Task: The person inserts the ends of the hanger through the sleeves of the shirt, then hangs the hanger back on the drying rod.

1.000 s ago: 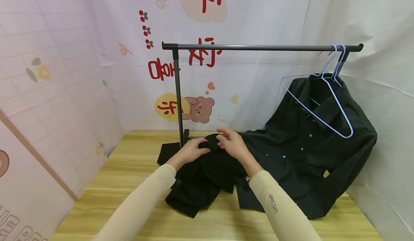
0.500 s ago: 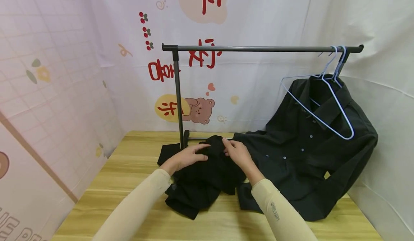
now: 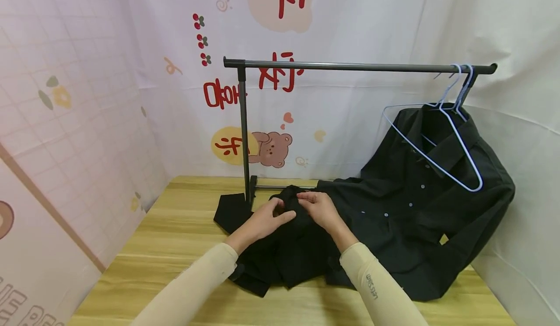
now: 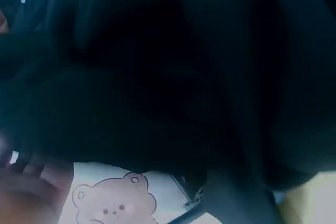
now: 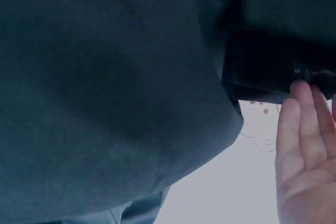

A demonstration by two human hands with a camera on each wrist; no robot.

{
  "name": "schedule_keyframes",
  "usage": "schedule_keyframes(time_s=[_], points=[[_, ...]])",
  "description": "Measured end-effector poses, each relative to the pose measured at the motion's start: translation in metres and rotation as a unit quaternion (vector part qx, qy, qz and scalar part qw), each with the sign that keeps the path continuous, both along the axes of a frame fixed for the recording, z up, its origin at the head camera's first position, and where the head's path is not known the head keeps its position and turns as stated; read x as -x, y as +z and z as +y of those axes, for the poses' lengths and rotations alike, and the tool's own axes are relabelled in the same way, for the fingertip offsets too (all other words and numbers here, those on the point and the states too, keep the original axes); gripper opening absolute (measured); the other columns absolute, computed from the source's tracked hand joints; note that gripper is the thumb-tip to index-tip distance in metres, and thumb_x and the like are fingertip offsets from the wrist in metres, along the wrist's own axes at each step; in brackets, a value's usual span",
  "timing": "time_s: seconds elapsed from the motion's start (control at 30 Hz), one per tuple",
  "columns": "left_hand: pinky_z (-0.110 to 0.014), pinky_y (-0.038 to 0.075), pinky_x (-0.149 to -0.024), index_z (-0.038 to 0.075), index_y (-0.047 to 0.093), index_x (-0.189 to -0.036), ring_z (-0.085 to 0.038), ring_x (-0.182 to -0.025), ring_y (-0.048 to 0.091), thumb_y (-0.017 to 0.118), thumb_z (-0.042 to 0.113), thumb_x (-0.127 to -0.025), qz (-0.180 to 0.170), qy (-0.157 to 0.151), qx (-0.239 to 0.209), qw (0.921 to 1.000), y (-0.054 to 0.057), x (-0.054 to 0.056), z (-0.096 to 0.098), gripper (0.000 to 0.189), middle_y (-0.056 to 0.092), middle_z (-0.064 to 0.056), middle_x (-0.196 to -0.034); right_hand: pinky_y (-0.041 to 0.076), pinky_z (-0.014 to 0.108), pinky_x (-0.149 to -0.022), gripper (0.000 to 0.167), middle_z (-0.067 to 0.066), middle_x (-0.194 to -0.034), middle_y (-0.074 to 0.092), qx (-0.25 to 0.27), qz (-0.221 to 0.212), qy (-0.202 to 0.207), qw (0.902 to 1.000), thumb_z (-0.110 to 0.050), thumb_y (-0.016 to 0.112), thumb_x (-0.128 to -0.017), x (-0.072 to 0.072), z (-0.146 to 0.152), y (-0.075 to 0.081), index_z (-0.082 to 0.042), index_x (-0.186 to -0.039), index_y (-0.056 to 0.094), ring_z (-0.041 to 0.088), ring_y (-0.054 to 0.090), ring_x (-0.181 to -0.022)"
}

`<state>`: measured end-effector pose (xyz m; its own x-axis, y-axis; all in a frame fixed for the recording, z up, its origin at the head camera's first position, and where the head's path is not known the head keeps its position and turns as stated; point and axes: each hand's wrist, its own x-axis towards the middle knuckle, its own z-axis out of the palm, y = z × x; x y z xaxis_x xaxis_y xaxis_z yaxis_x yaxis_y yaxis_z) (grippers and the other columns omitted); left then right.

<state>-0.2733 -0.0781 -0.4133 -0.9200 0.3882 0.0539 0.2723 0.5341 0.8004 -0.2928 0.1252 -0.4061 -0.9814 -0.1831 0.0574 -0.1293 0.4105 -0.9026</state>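
Observation:
A bunched black shirt spreads over the middle of the table under both hands. My left hand holds its upper part, thumb and index finger apart with dark cloth between them. Just to the right, my right hand pinches the upper edge, its fingers close together. In the right wrist view the fingertips meet a black label with a small S. Dark cloth fills most of the left wrist view, where the left fingers show blurred at the lower left.
A grey clothes rack stands behind. At its right end are blue hangers and a black button-up shirt, whose lower part lies on the wooden table. Printed white curtains close off the back and sides.
My left hand has turned and shifted right, its thumb now nearer the right hand. The black shirt's front part has spread rightward and down. The head view has moved slightly.

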Motion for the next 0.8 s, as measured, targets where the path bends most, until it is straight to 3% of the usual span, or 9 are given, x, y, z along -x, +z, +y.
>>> schedule_keyframes(time_s=[0.07, 0.17, 0.3, 0.4, 0.47, 0.63, 0.73, 0.8], points=[[-0.047, 0.045, -0.096, 0.002, 0.041, -0.143, -0.030, -0.116, 0.055, 0.064, 0.059, -0.090, -0.014, 0.014, 0.022, 0.9995, 0.001, -0.001, 0.003, 0.081, 0.053, -0.015, -0.133, 0.054, 0.040, -0.088, 0.030, 0.012, -0.122, 0.068, -0.007, 0.006, -0.001, 1.0000, -0.012, 0.063, -0.098, 0.000, -0.002, 0.000, -0.003, -0.126, 0.068, 0.025, 0.068, -0.104], [-0.051, 0.040, -0.104, 0.001, 0.029, -0.152, -0.034, -0.130, 0.048, 0.069, 0.047, -0.089, -0.014, 0.041, 0.044, 0.9981, 0.000, 0.001, 0.004, 0.087, 0.044, -0.020, -0.147, 0.055, 0.037, -0.084, 0.027, 0.010, -0.111, 0.072, -0.006, 0.003, 0.007, 1.0000, -0.011, 0.063, -0.098, 0.000, -0.004, 0.000, -0.004, -0.123, 0.070, 0.022, 0.071, -0.095], [-0.048, 0.044, -0.096, 0.003, 0.040, -0.147, -0.031, -0.113, 0.056, 0.065, 0.017, -0.088, 0.012, 0.063, 0.006, 0.9979, 0.004, 0.009, -0.004, 0.066, 0.054, -0.017, -0.135, 0.056, 0.035, -0.080, 0.022, 0.006, -0.101, 0.073, -0.034, 0.054, -0.030, 0.9975, -0.012, 0.061, -0.100, 0.001, -0.003, -0.001, -0.005, -0.117, 0.073, 0.019, 0.071, -0.089], [-0.045, 0.044, -0.093, 0.008, 0.046, -0.145, -0.028, -0.104, 0.055, 0.062, 0.010, -0.087, 0.003, 0.045, -0.062, 0.9970, 0.014, 0.016, -0.017, 0.060, 0.057, -0.011, -0.132, 0.055, 0.038, -0.083, 0.021, 0.006, -0.104, 0.073, -0.082, 0.112, -0.071, 0.9878, -0.010, 0.059, -0.100, 0.003, -0.002, -0.002, -0.007, -0.115, 0.074, 0.021, 0.070, -0.095], [-0.045, 0.042, -0.095, 0.011, 0.047, -0.146, -0.028, -0.108, 0.052, 0.058, 0.009, -0.088, -0.015, 0.018, -0.106, 0.9941, 0.022, 0.020, -0.026, 0.059, 0.053, -0.009, -0.139, 0.053, 0.042, -0.089, 0.023, 0.007, -0.113, 0.072, -0.109, 0.135, -0.072, 0.9822, -0.008, 0.058, -0.100, 0.003, -0.001, -0.002, -0.008, -0.117, 0.073, 0.023, 0.067, -0.104], [-0.048, 0.030, -0.109, 0.008, 0.039, -0.152, -0.031, -0.132, 0.038, 0.049, 0.015, -0.094, -0.061, -0.029, -0.195, 0.9786, 0.039, 0.028, -0.040, 0.059, 0.034, -0.013, -0.156, 0.049, 0.045, -0.095, 0.031, 0.007, -0.120, 0.069, -0.117, 0.137, -0.022, 0.9834, -0.005, 0.055, -0.099, 0.004, 0.000, -0.006, -0.010, -0.126, 0.068, 0.025, 0.063, -0.113], [-0.049, 0.024, -0.114, 0.002, 0.038, -0.150, -0.032, -0.134, 0.034, 0.043, 0.018, -0.098, -0.072, -0.034, -0.239, 0.9677, 0.046, 0.031, -0.040, 0.054, 0.035, -0.016, -0.153, 0.050, 0.045, -0.094, 0.035, 0.007, -0.120, 0.068, -0.122, 0.126, 0.008, 0.9846, -0.003, 0.057, -0.097, 0.005, -0.002, -0.011, -0.010, -0.130, 0.065, 0.024, 0.064, -0.110], [-0.049, 0.022, -0.115, 0.001, 0.040, -0.148, -0.031, -0.134, 0.034, 0.040, 0.020, -0.101, -0.073, -0.031, -0.250, 0.9650, 0.049, 0.031, -0.039, 0.051, 0.038, -0.017, -0.150, 0.050, 0.044, -0.093, 0.036, 0.006, -0.120, 0.067, -0.134, 0.128, 0.021, 0.9824, -0.003, 0.061, -0.096, 0.006, -0.002, -0.016, -0.009, -0.131, 0.062, 0.023, 0.064, -0.108]])
